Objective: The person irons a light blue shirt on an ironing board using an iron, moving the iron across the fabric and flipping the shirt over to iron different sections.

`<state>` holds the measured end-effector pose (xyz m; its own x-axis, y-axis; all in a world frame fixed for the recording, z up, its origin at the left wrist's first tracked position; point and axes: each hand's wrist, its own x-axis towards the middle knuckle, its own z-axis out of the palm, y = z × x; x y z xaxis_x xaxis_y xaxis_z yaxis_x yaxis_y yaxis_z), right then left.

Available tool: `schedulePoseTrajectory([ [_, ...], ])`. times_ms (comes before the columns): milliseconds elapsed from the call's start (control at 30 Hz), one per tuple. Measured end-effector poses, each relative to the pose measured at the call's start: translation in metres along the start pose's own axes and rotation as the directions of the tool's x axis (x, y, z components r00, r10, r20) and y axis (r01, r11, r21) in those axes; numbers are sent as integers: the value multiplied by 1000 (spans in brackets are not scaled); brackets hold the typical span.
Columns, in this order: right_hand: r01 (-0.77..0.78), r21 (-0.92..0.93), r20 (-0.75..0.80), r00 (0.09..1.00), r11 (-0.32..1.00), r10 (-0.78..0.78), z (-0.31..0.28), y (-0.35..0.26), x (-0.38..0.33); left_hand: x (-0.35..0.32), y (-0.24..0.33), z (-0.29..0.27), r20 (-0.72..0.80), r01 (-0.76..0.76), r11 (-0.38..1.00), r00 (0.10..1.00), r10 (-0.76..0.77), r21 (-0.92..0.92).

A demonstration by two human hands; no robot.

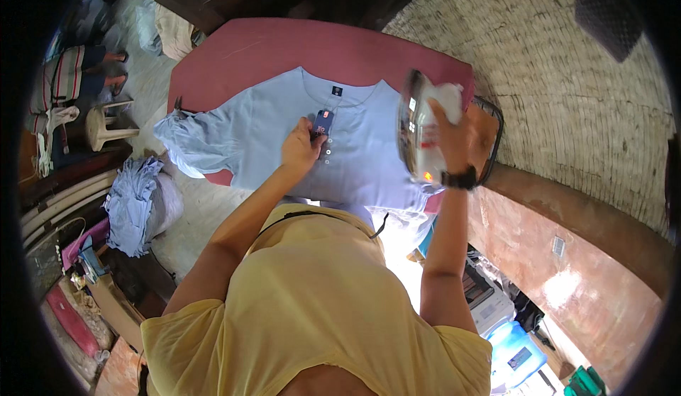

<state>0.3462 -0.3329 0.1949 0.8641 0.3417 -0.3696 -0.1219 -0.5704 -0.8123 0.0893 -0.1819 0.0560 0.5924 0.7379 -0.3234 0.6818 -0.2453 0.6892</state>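
Head view: iron (420,132) beyond shirt (369,148) edge.

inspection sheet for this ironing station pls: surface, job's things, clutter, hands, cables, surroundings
Surface: dark red padded table, mostly covered by the shirt.
Job's things: light blue shirt spread flat, front up, dark tag at the placket; iron lifted off the cloth, tilted.
Clutter: nothing seen on the table.
Hands: left hand on the shirt by the tag; right hand gripping the iron.
Cables: nothing seen clearly.
Surroundings: pile of blue garments at left, stool, brick wall.
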Motion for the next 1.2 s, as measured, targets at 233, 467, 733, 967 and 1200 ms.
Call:
schedulePoseTrajectory([
  [233,-24,-538,-361,910,843,-205,-146,83,-3,62,52,-34,319,318,722,937,-140,-615],
  [467,-114,-574,-441,878,811,-188,-171,143,69,142,109,-50,414,406,106,906,82,-908],
  [733,-110,-669,-461,837,736,-294,-178,184,116,52,-16,-58,-245,-97,805,968,-62,-585],
  [967,-260,-558,-465,884,788,-38,-171,178,115,9,-117,-102,-534,-154,977,844,52,-149],
  [1200,149,-895,-273,561,420,-781,-126,121,77,75,-76,-106,-473,-246,922,801,367,299],
])
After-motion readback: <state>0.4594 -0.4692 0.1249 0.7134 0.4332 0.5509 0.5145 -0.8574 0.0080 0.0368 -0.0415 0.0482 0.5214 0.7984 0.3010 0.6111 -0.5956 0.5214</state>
